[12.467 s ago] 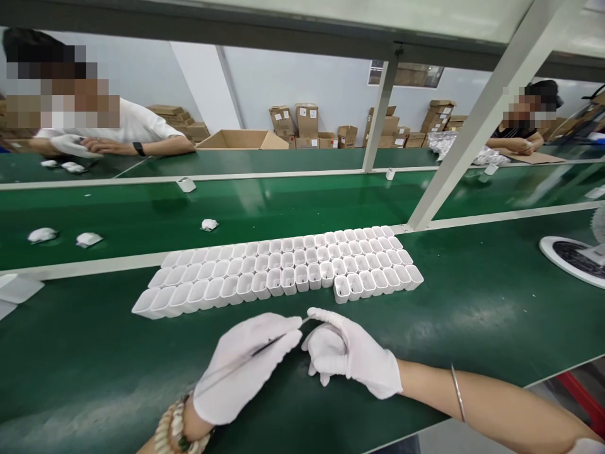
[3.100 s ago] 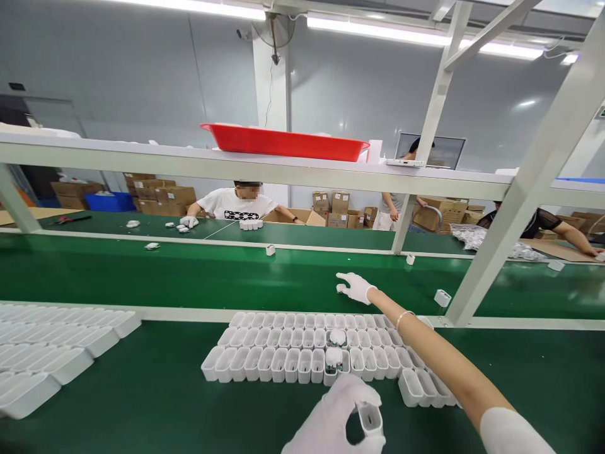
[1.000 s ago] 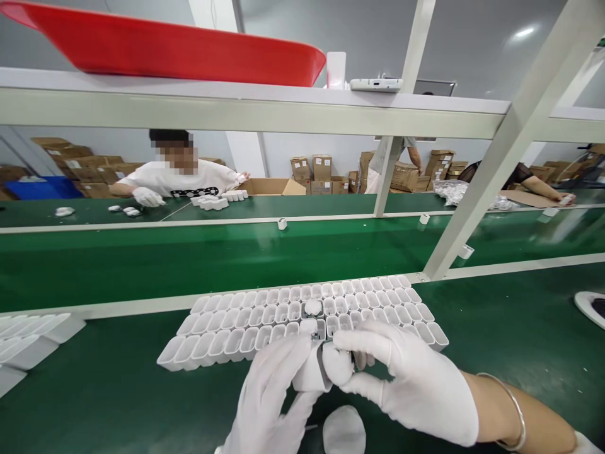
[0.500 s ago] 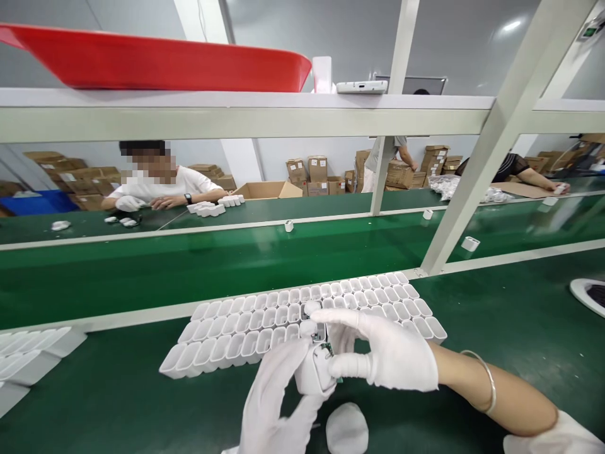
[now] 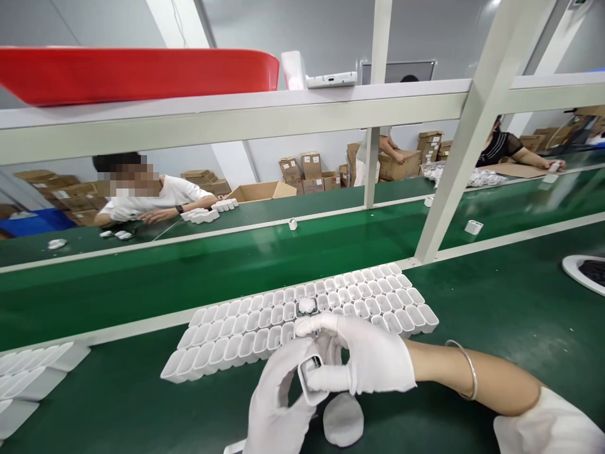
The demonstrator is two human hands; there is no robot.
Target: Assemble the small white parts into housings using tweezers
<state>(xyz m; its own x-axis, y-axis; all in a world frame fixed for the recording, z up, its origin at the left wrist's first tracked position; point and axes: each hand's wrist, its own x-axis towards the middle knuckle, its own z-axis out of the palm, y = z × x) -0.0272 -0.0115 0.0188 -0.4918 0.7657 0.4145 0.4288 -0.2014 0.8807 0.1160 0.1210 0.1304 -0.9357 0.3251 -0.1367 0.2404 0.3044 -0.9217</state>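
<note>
My gloved left hand (image 5: 276,403) is closed around a small white plastic housing (image 5: 312,396), its open end tilted up toward me. My right hand (image 5: 373,353), also gloved, has its thumb pressed into that opening, its fingers curled at the far side. Something dark shows inside the housing, partly hidden by the thumb. Just below lies a round white piece (image 5: 343,420). Behind my hands stand rows of open white housings (image 5: 241,347). One of them near the middle bears a round white part (image 5: 306,306) with dark edges.
More white housings (image 5: 35,384) stand at the left. Beyond the rows runs a green conveyor belt (image 5: 212,258) carrying a few white pieces. A slanted post (image 5: 454,164) rises at the right, and a shelf with a red tray (image 5: 142,75) crosses above. Several people sit or stand across the belt.
My right thumb has moved into the housing's opening, where green circuit parts stuck out before. The housing now tilts its opening toward me. The camera view has turned slightly.
</note>
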